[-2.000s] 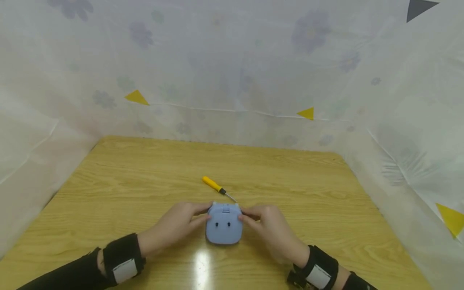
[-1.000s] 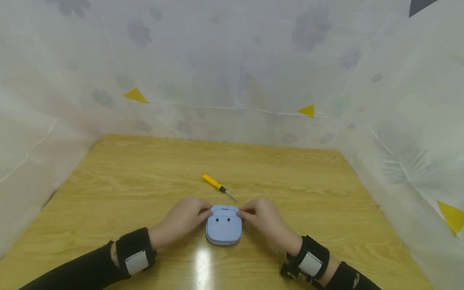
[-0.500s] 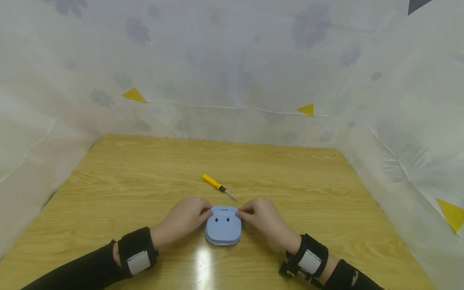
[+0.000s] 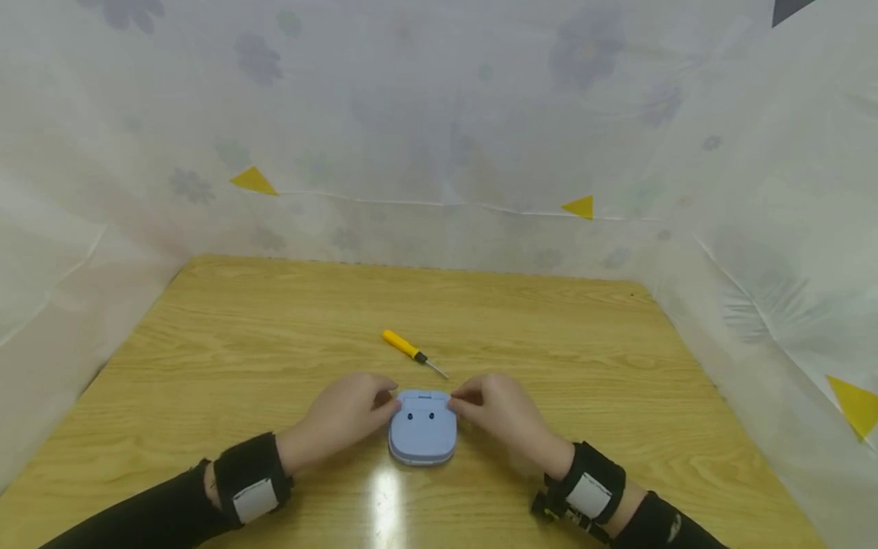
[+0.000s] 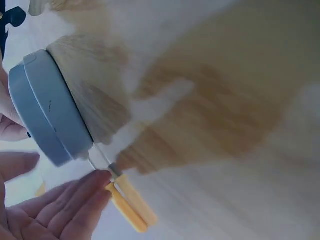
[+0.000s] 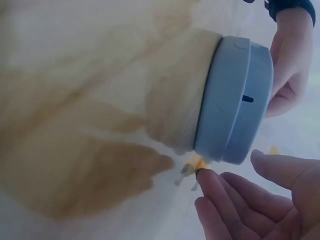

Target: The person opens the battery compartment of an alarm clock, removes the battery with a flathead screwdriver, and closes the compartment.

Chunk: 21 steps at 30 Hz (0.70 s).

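A light-blue rounded plastic case [image 4: 422,441] with two black dots on its top lies flat on the table. Its lid sits down on the base, and a seam runs round the side in both wrist views. At the case's far left corner is my left hand [image 4: 346,418], fingers extended, the thumb a little apart from the case [image 5: 62,107] in the left wrist view. My right hand [image 4: 504,418] is at the far right corner; in the right wrist view its thumb and fingers spread on either side of the corner with a small gap.
Beyond the case lies a yellow-handled screwdriver [image 4: 403,345], its metal tip pointing toward the right hand. The wooden table [image 4: 274,320] is enclosed by pale flowered sheeting [image 4: 439,114] with yellow triangles [image 4: 255,181] on it.
Two seconds ago the lid looked raised toward me; now it lies lower and its back strip shows. Both hands shifted slightly inward, then the left hand's fingers loosened a little. The screwdriver stays put.
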### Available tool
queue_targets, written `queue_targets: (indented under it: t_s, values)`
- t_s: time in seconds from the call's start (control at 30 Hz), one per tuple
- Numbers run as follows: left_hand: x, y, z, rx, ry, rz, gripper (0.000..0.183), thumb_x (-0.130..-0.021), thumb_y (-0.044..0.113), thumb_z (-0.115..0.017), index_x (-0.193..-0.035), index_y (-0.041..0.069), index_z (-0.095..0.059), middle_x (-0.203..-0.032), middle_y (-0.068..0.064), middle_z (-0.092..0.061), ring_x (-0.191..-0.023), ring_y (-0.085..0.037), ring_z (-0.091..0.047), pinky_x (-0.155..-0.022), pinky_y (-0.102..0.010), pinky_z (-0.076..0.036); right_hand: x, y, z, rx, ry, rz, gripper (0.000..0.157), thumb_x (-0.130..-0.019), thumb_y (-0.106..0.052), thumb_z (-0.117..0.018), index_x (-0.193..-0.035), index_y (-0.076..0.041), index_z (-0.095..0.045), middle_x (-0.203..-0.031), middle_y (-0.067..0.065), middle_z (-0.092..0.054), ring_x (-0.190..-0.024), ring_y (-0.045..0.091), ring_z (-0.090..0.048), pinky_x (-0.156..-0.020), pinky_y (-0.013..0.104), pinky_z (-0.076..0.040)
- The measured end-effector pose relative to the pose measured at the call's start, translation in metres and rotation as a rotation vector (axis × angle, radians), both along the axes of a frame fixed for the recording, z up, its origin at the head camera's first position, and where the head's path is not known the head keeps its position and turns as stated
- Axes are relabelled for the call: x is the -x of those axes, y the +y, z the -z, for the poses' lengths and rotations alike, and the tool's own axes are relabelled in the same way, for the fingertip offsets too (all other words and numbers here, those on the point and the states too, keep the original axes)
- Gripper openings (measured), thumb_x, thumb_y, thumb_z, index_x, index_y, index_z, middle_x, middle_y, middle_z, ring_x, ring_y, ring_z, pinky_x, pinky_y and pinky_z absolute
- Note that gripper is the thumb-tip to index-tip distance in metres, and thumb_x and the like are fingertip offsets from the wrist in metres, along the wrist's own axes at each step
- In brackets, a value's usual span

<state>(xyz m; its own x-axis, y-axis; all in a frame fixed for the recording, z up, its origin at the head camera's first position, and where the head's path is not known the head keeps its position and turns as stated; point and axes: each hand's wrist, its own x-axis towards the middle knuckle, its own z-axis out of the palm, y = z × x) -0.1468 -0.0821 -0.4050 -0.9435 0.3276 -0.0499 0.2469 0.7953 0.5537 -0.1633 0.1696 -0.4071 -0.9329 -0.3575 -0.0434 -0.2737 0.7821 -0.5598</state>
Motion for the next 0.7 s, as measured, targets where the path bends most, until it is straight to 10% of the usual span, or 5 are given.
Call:
queue_targets:
  t_s: [0.3,0.7]
  values:
    - [-0.006,-0.007,-0.006,0.025,-0.032,0.038,0.094,-0.072,0.049,-0.097,-0.145,0.001,-0.062,-0.145,-0.017,-0.068,-0.134,-0.035,-0.066,-0.114,-0.052,-0.055,0.002,-0.003,-0.020,-0.043,0.136,-0.026,0.016,-0.098,-0.020,-0.078,-0.110,-0.010,-0.083,-0.105,0.002,-0.084,-0.097,0.019,-0.079,-0.089,0.042,-0.066]
    - [-0.008,0.003,0.002,-0.024,-0.044,0.168,0.105,-0.069,0.044,-0.100,-0.150,-0.004,-0.054,-0.148,-0.021,-0.064,-0.133,-0.035,-0.066,-0.112,-0.052,-0.056,0.003,-0.021,-0.014,-0.123,0.197,-0.232,0.022,-0.099,-0.022,-0.077,-0.118,-0.011,-0.081,-0.115,0.006,-0.082,-0.110,0.024,-0.078,-0.095,0.042,-0.066]
